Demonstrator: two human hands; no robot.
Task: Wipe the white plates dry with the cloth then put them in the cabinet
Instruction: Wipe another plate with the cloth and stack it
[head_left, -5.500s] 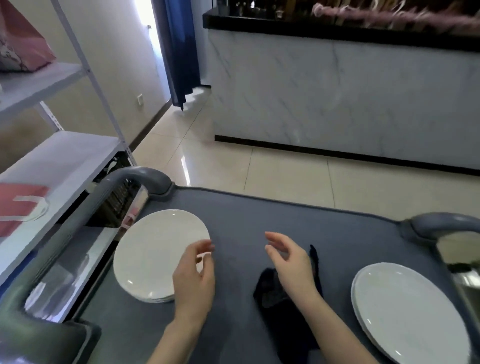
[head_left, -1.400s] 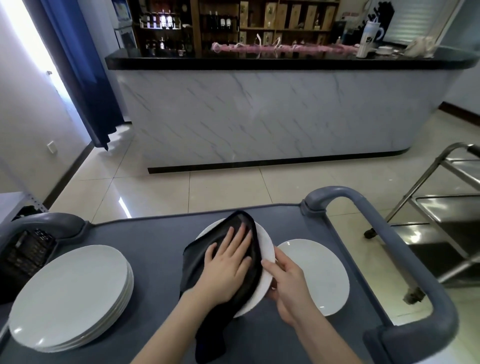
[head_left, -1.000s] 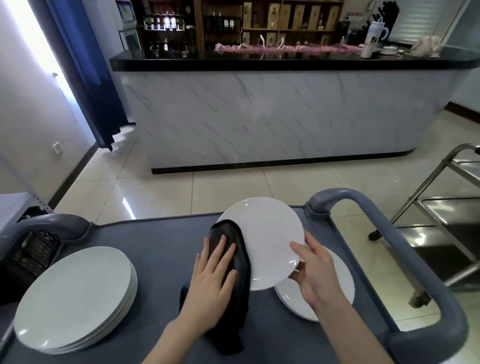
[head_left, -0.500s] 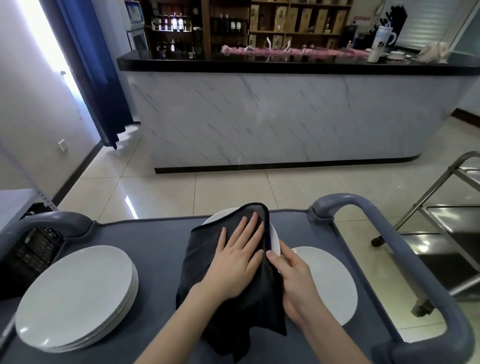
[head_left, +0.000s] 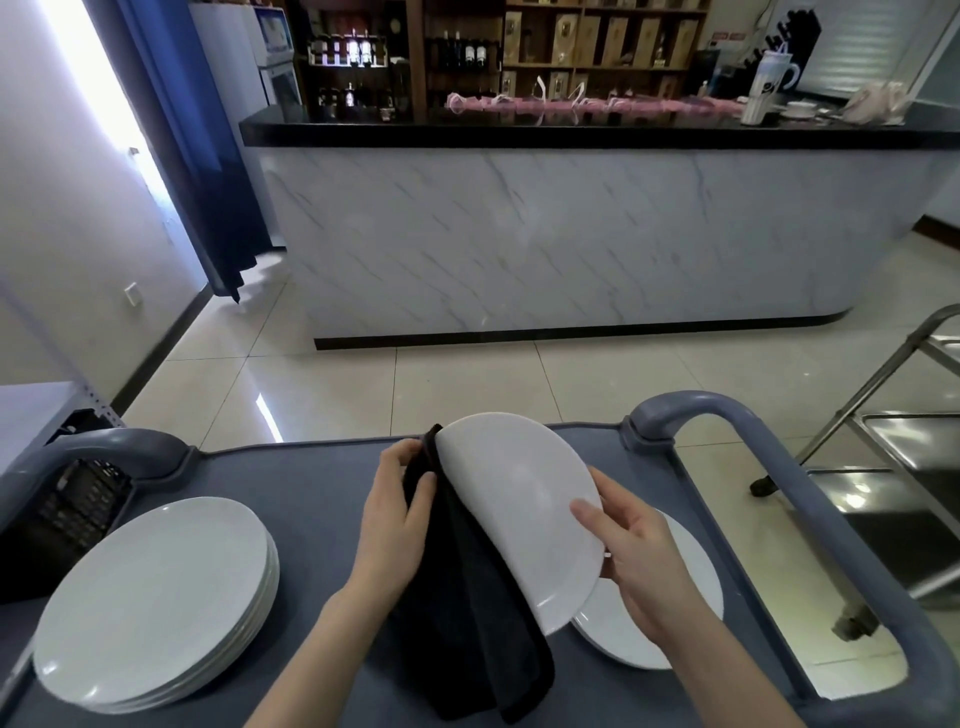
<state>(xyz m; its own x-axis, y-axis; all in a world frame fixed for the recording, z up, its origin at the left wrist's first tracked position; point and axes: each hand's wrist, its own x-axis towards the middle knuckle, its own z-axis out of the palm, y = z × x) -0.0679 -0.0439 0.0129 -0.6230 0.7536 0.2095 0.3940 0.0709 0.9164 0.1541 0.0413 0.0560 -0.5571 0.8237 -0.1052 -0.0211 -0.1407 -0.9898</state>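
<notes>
Two hands share one round white ceramic plate (head_left: 514, 499) in the head view, held tilted above the grey cart top (head_left: 311, 483): the right hand (head_left: 639, 551) pinches its near right rim, while the left hand (head_left: 395, 525) grips the black cloth (head_left: 467, 597) at the far left rim. The cloth hangs along the plate's left edge, so the left hand looks nearer for wiping. A stack of white plates (head_left: 150, 597) sits well to the left, and a lone white plate (head_left: 623, 634) lies beneath the right hand
</notes>
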